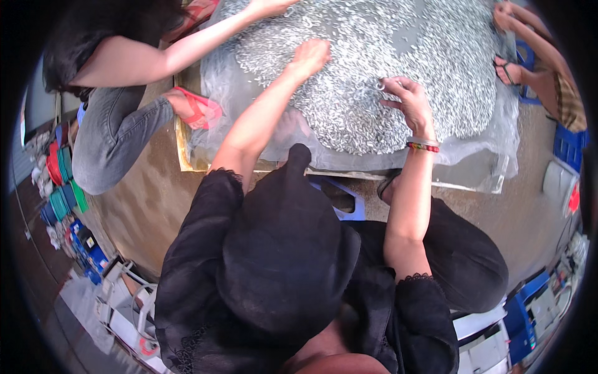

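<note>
A wide layer of small, slender silvery pieces (367, 121) covers the low table; they look like tiny fish, but I cannot make out their kind for certain. Over the left part of the layer, my left hand (309, 56) is closed, fingertips bent down among the pieces; what they pinch is hidden. My right hand (410, 105), with a beaded bracelet (423, 147) at its wrist, is raised over the middle right. A small curled whitish piece (380, 85) shows at its fingertips, while its lower fingers stand apart.
Clear plastic sheeting (506, 156) drapes over the table edge. A co-worker in grey jeans (115, 140) squats at the left, arm reaching over the layer. Another person's hands (502, 15) are at the far right. A blue stool (352, 204) stands below the table; crates and bundles line both sides.
</note>
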### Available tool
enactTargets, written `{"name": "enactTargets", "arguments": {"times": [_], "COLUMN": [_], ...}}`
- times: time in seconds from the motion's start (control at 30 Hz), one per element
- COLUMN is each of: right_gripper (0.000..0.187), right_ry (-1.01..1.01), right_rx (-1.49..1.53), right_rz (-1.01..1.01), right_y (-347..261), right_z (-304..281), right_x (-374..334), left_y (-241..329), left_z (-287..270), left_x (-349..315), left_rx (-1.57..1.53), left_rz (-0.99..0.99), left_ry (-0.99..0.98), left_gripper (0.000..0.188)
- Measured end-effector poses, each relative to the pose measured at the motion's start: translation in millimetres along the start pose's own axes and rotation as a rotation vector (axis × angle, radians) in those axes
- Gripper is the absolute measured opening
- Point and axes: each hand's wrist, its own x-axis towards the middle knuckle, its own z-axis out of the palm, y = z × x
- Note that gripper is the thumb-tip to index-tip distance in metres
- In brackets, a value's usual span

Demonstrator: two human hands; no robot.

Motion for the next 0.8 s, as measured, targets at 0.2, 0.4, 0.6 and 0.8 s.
{"name": "enactTargets", "arguments": {"times": [0.2,0.4,0.6,0.8], "right_gripper": [0.026,0.038,0.036,0.041], "right_ry": [0.164,0.218,0.179,0.152], "right_rx": [-0.324,-0.433,0.582,0.665], "right_rz": [-0.038,-0.212,-0.024,-0.107], "right_y": [29.2,30.6,24.7,35.8], "right_z": [-21.7,-14.1,-15.6,-20.8], "right_x": [3.4,2.2,-3.9,-3.6], "left_y": [43.5,75.4,72.2,74.0], "left_z": [-36.2,-31.1,-0.2,41.8], "left_x": [-34.6,-60.9,-42.2,-32.2], "left_rx": [-1.440,-2.451,-1.465,-0.326], "left_rz": [0.061,0.234,-0.061,0.056], "left_ry": [-0.095,-0.527,-0.404,0.067], "left_gripper": [0.033,0.034,0.029,0.031]}}
